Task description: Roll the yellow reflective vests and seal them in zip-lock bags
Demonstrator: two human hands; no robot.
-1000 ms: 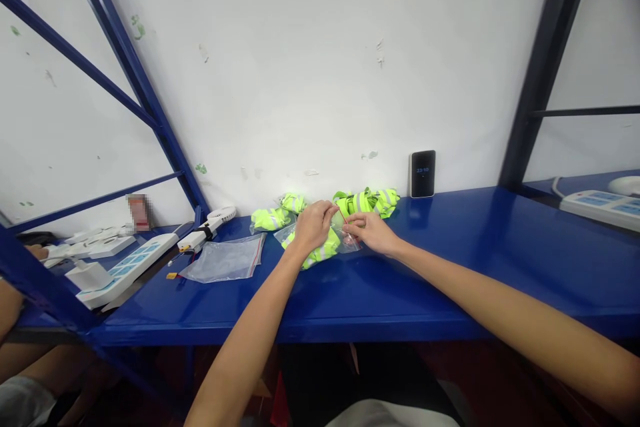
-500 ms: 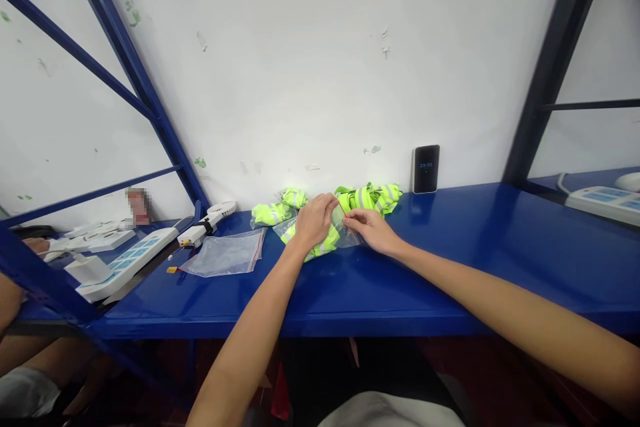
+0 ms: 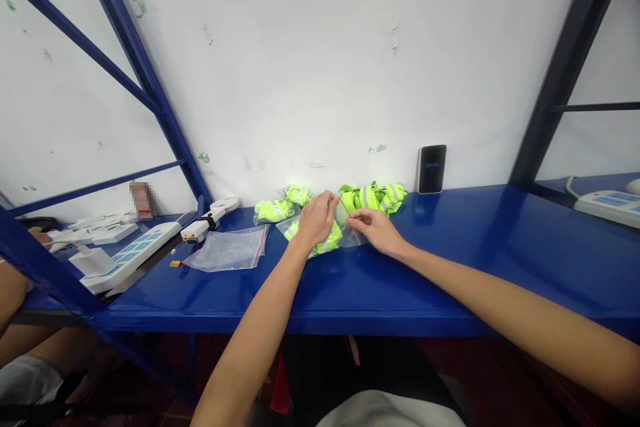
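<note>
A clear zip bag with a red seal line holds a folded yellow-green reflective vest. My left hand is closed on the bag's upper edge, at the left end of the seal. At the other end of that line, my right hand pinches the edge between thumb and fingers. Behind my hands lies a loose heap of yellow-green reflective straps or vests. Two more bagged bundles, one nearer and one farther back, rest to the left.
An empty zip bag lies flat on the blue table. Beside it are a small white fan and a wired connector. A dark-screened device leans on the wall. Left, past the blue frame, are a power strip and another person's arm.
The view has shifted slightly, so everything sits a little to the right. Both hands keep their grip on the bag's edge, and the red seal line between them shows more clearly.
</note>
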